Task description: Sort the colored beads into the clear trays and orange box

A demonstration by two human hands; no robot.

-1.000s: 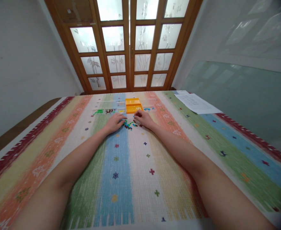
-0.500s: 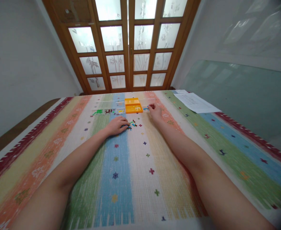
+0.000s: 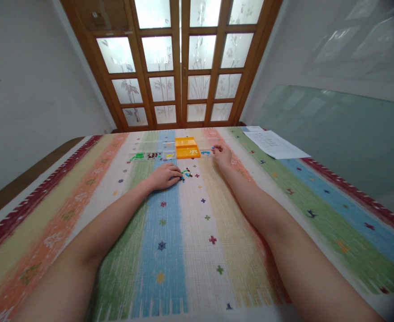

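Observation:
My right hand [image 3: 222,156] is raised just right of a clear box compartment with small blue pieces [image 3: 205,153]. Its thumb and finger pinch a small blue piece [image 3: 213,147]. My left hand [image 3: 166,175] lies on the tablecloth, fingers stretched out, their tips at the edge of a loose pile of tiny mixed-colour pieces [image 3: 187,172]. Behind the pile stands an open orange box [image 3: 183,153] with white pieces inside. Left of it, clear compartments hold yellow pieces [image 3: 169,155], dark red pieces [image 3: 154,155] and green pieces [image 3: 138,156].
A striped tablecloth [image 3: 197,250] covers the table. Printed white paper [image 3: 274,144] lies at the back right. Wooden doors with glass panes [image 3: 183,71] stand beyond the far edge, and a pale glass panel [image 3: 338,129] leans on the right.
My right hand has moved a little to the right, away from the blue pieces' compartment, which shows more fully. My left hand has stayed almost still beside the pile.

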